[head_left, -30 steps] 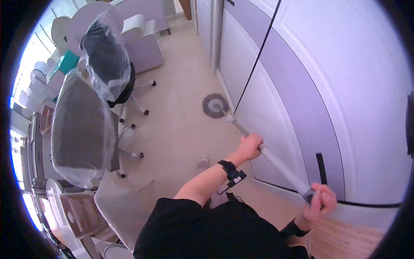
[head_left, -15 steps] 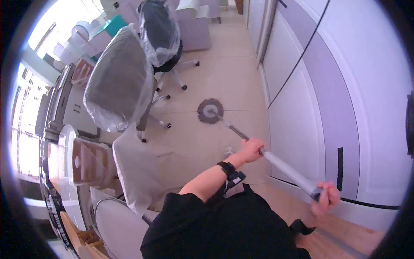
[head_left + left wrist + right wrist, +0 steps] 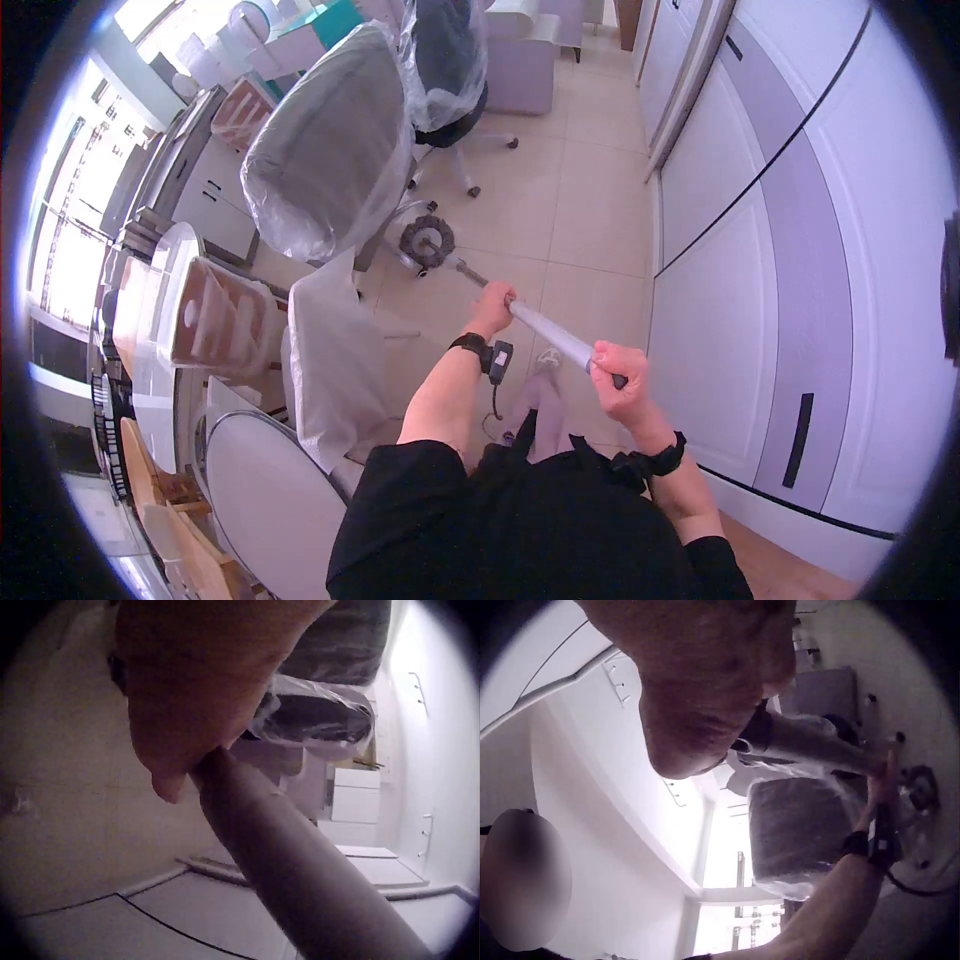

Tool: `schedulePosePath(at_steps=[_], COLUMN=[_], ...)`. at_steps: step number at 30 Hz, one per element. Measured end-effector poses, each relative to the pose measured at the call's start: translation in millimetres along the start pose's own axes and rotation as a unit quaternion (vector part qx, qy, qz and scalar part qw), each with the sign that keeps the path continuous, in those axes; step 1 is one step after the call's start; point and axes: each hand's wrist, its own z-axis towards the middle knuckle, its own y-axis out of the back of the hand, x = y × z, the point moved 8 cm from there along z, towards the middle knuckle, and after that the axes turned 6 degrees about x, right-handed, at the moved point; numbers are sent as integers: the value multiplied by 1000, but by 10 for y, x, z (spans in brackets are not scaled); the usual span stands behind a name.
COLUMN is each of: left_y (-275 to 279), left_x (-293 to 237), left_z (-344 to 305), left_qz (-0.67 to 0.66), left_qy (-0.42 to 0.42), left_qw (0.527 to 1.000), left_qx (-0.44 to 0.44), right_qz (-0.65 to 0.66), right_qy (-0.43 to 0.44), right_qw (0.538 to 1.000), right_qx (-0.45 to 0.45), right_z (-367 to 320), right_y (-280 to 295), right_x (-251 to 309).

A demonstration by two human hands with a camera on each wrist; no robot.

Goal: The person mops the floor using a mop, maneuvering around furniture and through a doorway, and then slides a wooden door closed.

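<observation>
- The right hand (image 3: 622, 385) is closed tight round the dark top end of a long mop with a pale grey pole (image 3: 552, 333).
- The left hand (image 3: 491, 308) holds the same pole lower down, with its fingers curled round it.
- A black box (image 3: 499, 362) on the left wrist has a small white label, too small to read.
- The mop's round, fluffy grey head (image 3: 427, 226) is down by the chair wheels. It may be touching one, but it is hard to tell.
- A big grey chair wrapped in clear plastic (image 3: 335, 140) stands by the mop head.
- Big white closet doors with a light purple stripe (image 3: 720, 330) are shut, on the right. One has a long black handle (image 3: 798, 440).
- The floor (image 3: 595, 215) has shiny, cream-coloured square tiles.
- A white cabinet with small dark handles (image 3: 215, 200) is shut too, so its inside is hidden.
- Farther back are a black chair in clear plastic (image 3: 445, 60) and a blue-green box shape (image 3: 335, 20).
</observation>
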Motion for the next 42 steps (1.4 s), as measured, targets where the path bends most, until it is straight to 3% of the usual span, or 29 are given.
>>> schedulePosePath(at_steps=[2,4,6,8,10,12,15,20,22,24,26,28,29,32,35,38,41,42], left_y=[356,353,361,367,381,542,646,554,420,233,77,97,138,130,-14,-293,-473,-550], left_x=[-410,-646,-965,-1362,-1710,-2053,-2151,-1400,-944,-450,-28,40,-44,-625,-1311,-2058,-2784,-2983], left_z=[-144,-216,-349,-468,-658,-903,-1065,-1041,-977,-870,-802,-800,-817,-850,-987,-1185,-1434,-1499], left_qz=[41,20,12,5,-29,-76,-73,-34,-12,-5,6,33,49,76,54,18,-10,-20], left_qy=[27,-42,-87,-121,-154,-177,-157,-59,-5,16,18,11,-2,-76,-142,-171,-260,-269], left_qw=[999,999,996,992,986,979,978,997,1000,1000,999,999,999,993,979,957,933,924], left_qx=[-2,-11,-1,25,50,70,116,33,14,-11,-37,-31,-11,55,133,234,250,272], right_qz=[-14,-40,-33,-142,-152,41,102,19,32,96,71,89,98,129,143,51,-103,-91], right_qy=[19,31,48,49,-49,0,27,33,-48,-87,-52,-122,-156,-97,-138,-97,-64,-59], right_qw=[999,997,997,988,975,970,968,998,998,991,996,987,980,987,967,973,960,952], right_qx=[23,64,43,-27,-155,-238,-227,-46,16,22,20,57,72,-2,-158,-201,-253,-288], right_z=[129,180,174,157,120,130,115,-41,-202,-357,-391,-419,-444,-450,-609,-710,-1021,-1139], right_y=[28,172,433,775,1102,1362,1572,1156,859,530,233,81,76,425,1065,1639,1989,2050], right_x=[189,440,681,1021,1221,1304,1211,577,153,-205,-258,-247,-237,131,460,1184,1821,1966])
